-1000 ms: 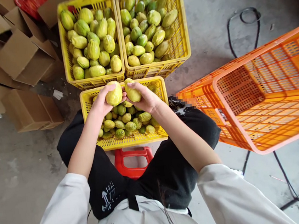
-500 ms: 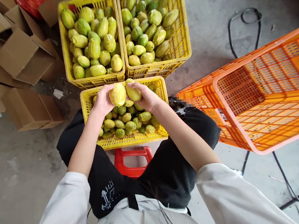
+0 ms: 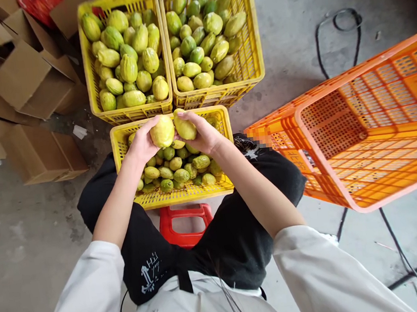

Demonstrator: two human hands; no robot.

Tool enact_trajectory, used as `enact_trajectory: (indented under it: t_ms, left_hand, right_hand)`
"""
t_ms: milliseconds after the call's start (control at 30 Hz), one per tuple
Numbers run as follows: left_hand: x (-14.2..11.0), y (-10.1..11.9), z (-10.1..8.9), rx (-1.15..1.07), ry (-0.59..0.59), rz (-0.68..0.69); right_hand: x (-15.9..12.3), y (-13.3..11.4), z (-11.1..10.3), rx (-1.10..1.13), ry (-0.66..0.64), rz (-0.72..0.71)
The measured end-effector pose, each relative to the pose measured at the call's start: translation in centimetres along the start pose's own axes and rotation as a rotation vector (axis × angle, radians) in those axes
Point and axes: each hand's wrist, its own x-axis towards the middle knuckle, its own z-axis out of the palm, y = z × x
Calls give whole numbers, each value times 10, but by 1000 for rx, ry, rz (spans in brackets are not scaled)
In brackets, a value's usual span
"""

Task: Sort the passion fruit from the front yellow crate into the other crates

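Note:
My left hand (image 3: 143, 142) is closed around a plump yellow lemon (image 3: 162, 131). In my right hand (image 3: 206, 134) I grip a second, longer lemon (image 3: 185, 127), its thumb lying along the top. The two lemons are side by side with a narrow gap, held over the far part of a yellow plastic crate (image 3: 186, 195) between my knees. Inside that crate lie several smaller yellow-green lemons (image 3: 181, 175), partly hidden by my hands and forearms.
Two fuller yellow crates, a left one (image 3: 132, 108) and a right one (image 3: 220, 91), stand just beyond. An orange crate (image 3: 339, 172) lies tipped at right, near a black cable (image 3: 318, 47). Cardboard boxes (image 3: 23, 78) pile up at left. A red stool (image 3: 167, 227) shows below.
The view has shifted very slightly. Both hands keep the same lemons in nearly the same place, with little visible movement.

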Motion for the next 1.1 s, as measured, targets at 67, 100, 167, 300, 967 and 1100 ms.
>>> enact_trajectory:
  t_ms: [67, 100, 167, 300, 967, 1100]
  left_hand:
    - [1, 1, 2, 6, 20, -19]
    - [1, 2, 2, 5, 24, -28]
    - [1, 2, 3, -2, 31, -41]
    - [-1, 3, 2, -22, 25, -39]
    - [-13, 8, 3, -92, -69, 114]
    - [-11, 9, 4, -64, -26, 92]
  right_hand:
    - [0, 0, 1, 56, -28, -2]
    - [0, 0, 0, 68, -32, -1]
    - [0, 0, 0, 48, 2, 4]
    - [2, 0, -5, 7, 67, 38]
    - [-4, -2, -6, 146, -130, -169]
    - [-2, 5, -4, 83, -139, -104]
